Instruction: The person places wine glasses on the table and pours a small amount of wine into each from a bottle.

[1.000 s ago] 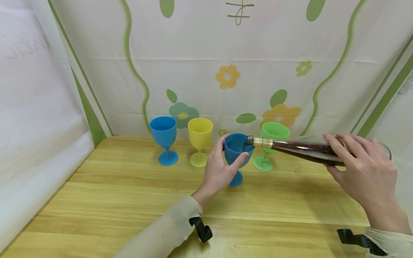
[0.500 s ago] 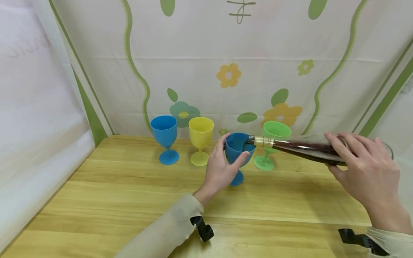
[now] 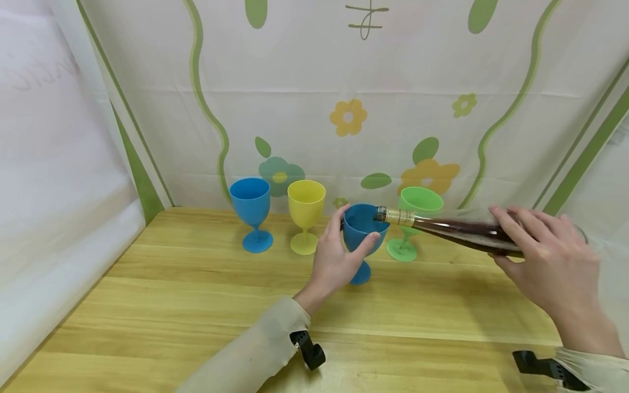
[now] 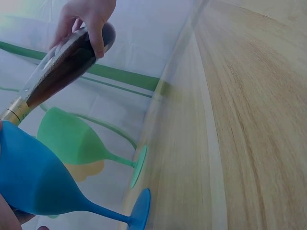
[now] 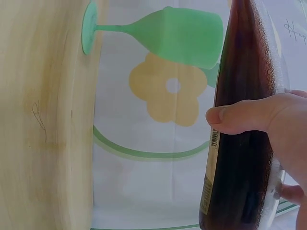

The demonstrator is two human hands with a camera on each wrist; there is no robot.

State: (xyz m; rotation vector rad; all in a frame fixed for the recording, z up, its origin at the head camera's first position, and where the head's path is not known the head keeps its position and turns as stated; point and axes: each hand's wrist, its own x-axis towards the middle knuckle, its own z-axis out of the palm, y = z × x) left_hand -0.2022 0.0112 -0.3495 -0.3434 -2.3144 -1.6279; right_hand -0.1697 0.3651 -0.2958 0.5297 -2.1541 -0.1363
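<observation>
A: What is hidden here?

B: The bottle (image 3: 457,230) is tipped nearly flat; its base is covered by the right hand (image 3: 550,262) gripping it. Its mouth sits at the rim of the near blue goblet (image 3: 361,232); whether liquid flows, I cannot tell.

A: And the left hand (image 3: 334,262)?

B: It clasps that goblet's bowl, hiding its stem.

A: The count?

B: Four goblets on the table (image 3: 196,305): two blue, counting the far blue goblet (image 3: 250,210), one yellow goblet (image 3: 306,213), one green goblet (image 3: 415,218). One bottle.
</observation>
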